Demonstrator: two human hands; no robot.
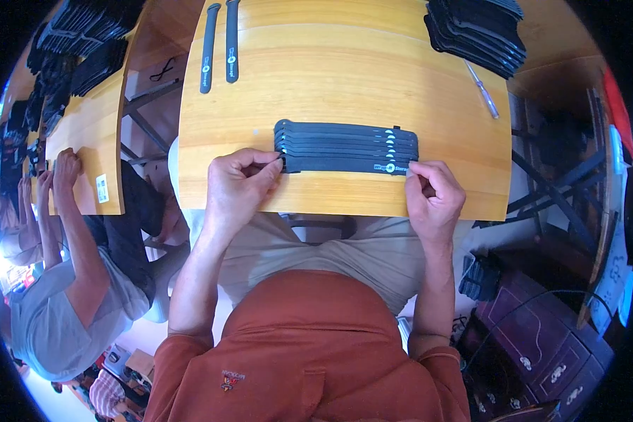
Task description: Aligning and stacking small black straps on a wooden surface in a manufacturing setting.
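Observation:
A row of dark grey storage straps (341,148) lies crosswise near the front edge of the table, each overlapping the one behind so that part of its pale printed mark shows. My left hand (238,184) pinches the left end of the nearest strap between thumb and forefinger, by a small black piece there. At the other end, my right hand (436,198) has its thumb and curled forefinger closed on the strap's right corner. Both wrists hang over the table's front edge.
Two single straps (208,53) lie lengthwise at the table's far left. A thick strap pile (477,39) sits far right, with a slim silver pen-like tool (482,91) in front. Leftward, a co-worker's hand (67,167) rests at another table (95,144) with more piles.

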